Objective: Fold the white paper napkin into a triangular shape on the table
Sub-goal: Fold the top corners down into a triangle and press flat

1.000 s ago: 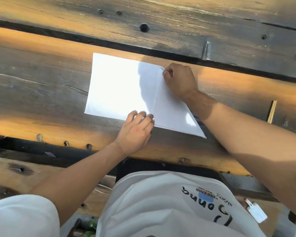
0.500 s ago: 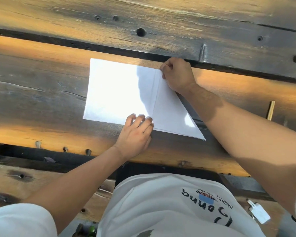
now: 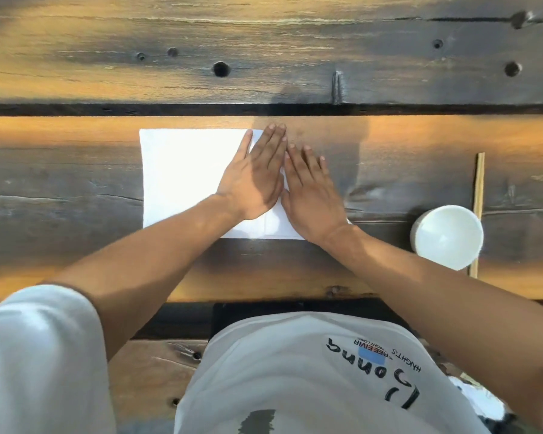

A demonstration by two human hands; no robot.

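Observation:
The white paper napkin [image 3: 182, 177] lies flat on the dark wooden table [image 3: 76, 183], its right part folded over along a slanted edge. My left hand [image 3: 254, 180] lies flat on the napkin with straight fingers pointing away from me, pressing the folded part. My right hand [image 3: 311, 195] lies flat beside it, fingers straight, pressing the napkin's right side along the slanted fold. Both hands and forearms hide much of the fold and the napkin's lower right corner.
A white bowl [image 3: 449, 236] stands on the table to the right of my right forearm. A thin wooden stick [image 3: 478, 211] lies lengthwise just behind and beside the bowl. A dark gap [image 3: 107, 109] between planks runs across beyond the napkin.
Both hands have moved onto the folded right part and now lie flat side by side. Before, the right pinched the far corner and the left pressed the near edge. The view shifted, showing the bowl.

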